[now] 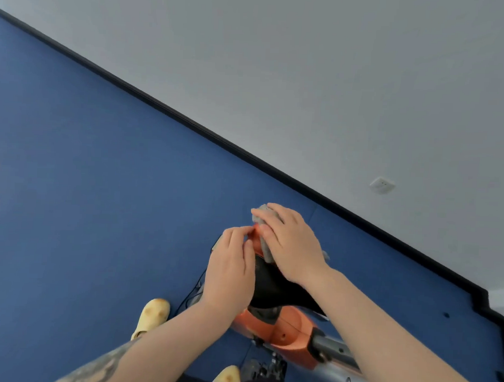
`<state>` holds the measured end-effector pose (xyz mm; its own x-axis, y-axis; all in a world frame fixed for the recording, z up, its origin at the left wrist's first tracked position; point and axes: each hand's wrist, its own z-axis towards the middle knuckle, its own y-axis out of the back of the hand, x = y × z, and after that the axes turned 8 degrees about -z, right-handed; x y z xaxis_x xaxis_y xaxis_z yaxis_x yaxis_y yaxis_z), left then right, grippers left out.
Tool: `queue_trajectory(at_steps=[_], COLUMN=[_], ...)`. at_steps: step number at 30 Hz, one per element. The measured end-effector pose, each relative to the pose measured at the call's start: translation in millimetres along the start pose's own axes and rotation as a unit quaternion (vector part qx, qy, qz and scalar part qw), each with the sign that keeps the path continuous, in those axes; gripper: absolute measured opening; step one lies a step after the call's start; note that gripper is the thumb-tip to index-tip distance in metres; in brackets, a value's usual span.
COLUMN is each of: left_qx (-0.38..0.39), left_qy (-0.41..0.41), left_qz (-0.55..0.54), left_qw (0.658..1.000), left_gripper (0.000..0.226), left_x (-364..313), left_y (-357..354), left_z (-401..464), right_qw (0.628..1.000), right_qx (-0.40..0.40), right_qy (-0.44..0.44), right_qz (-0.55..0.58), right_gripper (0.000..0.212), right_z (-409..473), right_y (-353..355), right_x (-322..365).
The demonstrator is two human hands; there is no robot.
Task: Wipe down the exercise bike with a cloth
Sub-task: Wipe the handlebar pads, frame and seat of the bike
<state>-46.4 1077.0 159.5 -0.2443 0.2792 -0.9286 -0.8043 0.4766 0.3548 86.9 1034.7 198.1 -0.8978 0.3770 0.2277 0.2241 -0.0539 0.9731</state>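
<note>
My right hand (293,243) presses the grey cloth (265,220) on the exercise bike (280,326) to rub it; my left hand (231,270), fingers curled, steadies the orange part.

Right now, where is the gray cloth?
In the head view, the gray cloth is just right of centre, under the right hand, which presses it onto the orange front of the exercise bike, beside the left hand.

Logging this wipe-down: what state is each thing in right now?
cloth: bunched under the right hand, on the bike
right hand: pressing the cloth, fingers fairly straight
left hand: fingers curled on the bike's orange part
saddle: black, partly covered by both hands
</note>
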Motion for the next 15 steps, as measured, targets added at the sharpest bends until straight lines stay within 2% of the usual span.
queue_trajectory(at_steps=[1, 3, 5, 7, 8, 9, 12, 13, 15], left_qx=[-0.001, -0.007, -0.016, -0.013, -0.011, -0.011, -0.017, -0.021, -0.026], left_qy=[-0.005, -0.007, -0.003, 0.002, 0.002, 0.000, -0.008, -0.008, -0.007], left_qz=[0.002, 0.003, 0.008, 0.017, 0.021, 0.023, 0.007, -0.011, -0.051], left_qw=[1.000, 1.000, 1.000, 1.000, 1.000, 1.000, 1.000, 1.000, 0.998], left_gripper=[0.038, 0.035, 0.031, 0.027, 0.026, 0.026, 0.024, 0.022, 0.022], left_x=[0.9, 1.8, 1.4, 2.2, 2.9, 2.9, 1.4, 1.3, 2.7], left_y=[0.7, -0.6, -2.3, -2.3, -1.9, -1.1, 1.2, 1.0, 0.6], left_z=[0.4, 2.7, 4.1, 3.4, 2.7, 1.9, 2.5, 3.1, 3.5], right_qw=[0.998, 0.993, 0.996, 0.996, 0.996, 0.998, 0.995, 0.995, 0.999], right_qx=[-0.017, 0.001, 0.035, 0.019, 0.004, -0.019, -0.039, -0.031, -0.021], right_qy=[0.048, 0.112, 0.082, -0.023, -0.057, -0.049, 0.077, 0.087, 0.044], right_qz=[-0.037, -0.038, 0.031, 0.087, 0.070, 0.025, -0.049, -0.041, 0.000], right_gripper=[0.041, 0.042, 0.041, 0.041, 0.042, 0.043, 0.039, 0.034, 0.027], right_z=[-10.6, -12.2, 3.6, 15.9, 15.9, 11.6, -6.1, -3.8, 5.1], right_y=[-2.2, 0.2, 4.5, 3.0, 1.4, -1.8, -5.5, -2.6, 3.0], right_x=[-2.3, -14.1, -21.3, -13.6, -5.4, 1.9, 3.3, -0.9, -1.1])
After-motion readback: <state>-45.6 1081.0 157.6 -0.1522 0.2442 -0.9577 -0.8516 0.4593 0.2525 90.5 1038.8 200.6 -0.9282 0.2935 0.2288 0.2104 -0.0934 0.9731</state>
